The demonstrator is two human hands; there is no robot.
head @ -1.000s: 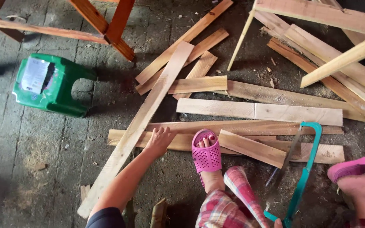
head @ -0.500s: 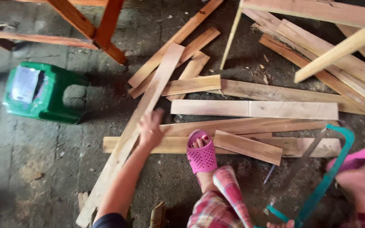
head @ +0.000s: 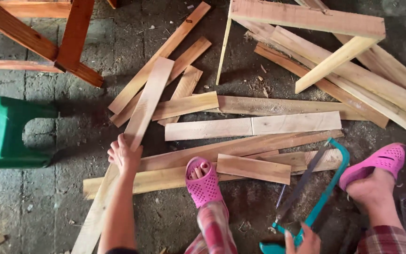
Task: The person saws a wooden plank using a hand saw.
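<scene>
Since the earlier frame, left hand (head: 124, 156) has slid up along the long plank (head: 139, 123) and off the lower boards; saw (head: 312, 197) has swung closer in at the right. Left fingers (head: 116, 151) are now narrow, wrapped over the plank's left edge near mid-length. Plank lies diagonal on the floor (head: 34, 207), its top end resting across the scrap pile (head: 184, 101), its bottom end running out of view at the lower left. Right hand (head: 305, 241) is at the frame's bottom edge, closed on the saw's teal handle; the blade points up toward the short board (head: 253, 168). Left foot in a pink sandal (head: 204, 184) stands on the low board (head: 156, 179); the right sandal (head: 376, 163) is just beside the saw frame. Risks, as I judge them: a one-handed edge grip at mid-length means the plank can pivot or slip, and its far end could drag the loose scraps under it. Rough-sawn edges make splinters likely for bare fingers. Saw blade sits near the exposed toes and right ankle, so any swing while attention is on the plank could nick skin. Foot on a loose board over sawdust could skate. Green stool (head: 10, 134) at left is well apart, no clash there.
</scene>
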